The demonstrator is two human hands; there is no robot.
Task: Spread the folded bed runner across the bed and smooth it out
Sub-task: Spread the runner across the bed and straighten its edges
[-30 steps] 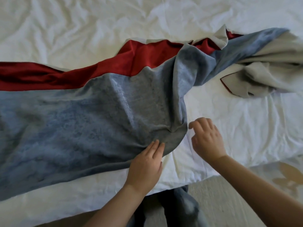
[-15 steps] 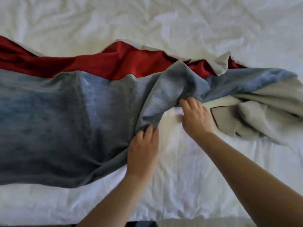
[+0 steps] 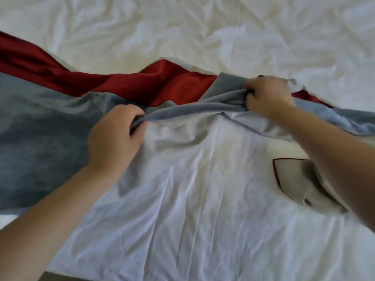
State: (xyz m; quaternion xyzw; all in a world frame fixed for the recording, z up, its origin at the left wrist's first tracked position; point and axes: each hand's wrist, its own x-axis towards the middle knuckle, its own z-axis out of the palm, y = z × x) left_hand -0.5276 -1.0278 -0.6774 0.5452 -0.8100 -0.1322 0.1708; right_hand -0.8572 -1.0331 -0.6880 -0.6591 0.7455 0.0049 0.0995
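A bed (image 3: 213,29) filled almost the whole view, covered by a white sheet (image 3: 203,230) that was creased all over. On the far part of the bed the wrinkles ran in irregular, crossing ridges, and the cloth there took a warm, creamy tone. On the near part the folds were finer and ran mostly lengthwise toward the near edge, and the sheet looked cooler, faintly bluish. The light was soft and diffuse, leaving only gentle shading in the hollows of the creases and no hard-edged shadows. At the bottom left corner, past the edge of the sheet, a small dark grey-brown wedge of floor (image 3: 58,277) showed, too blurred to tell its material.
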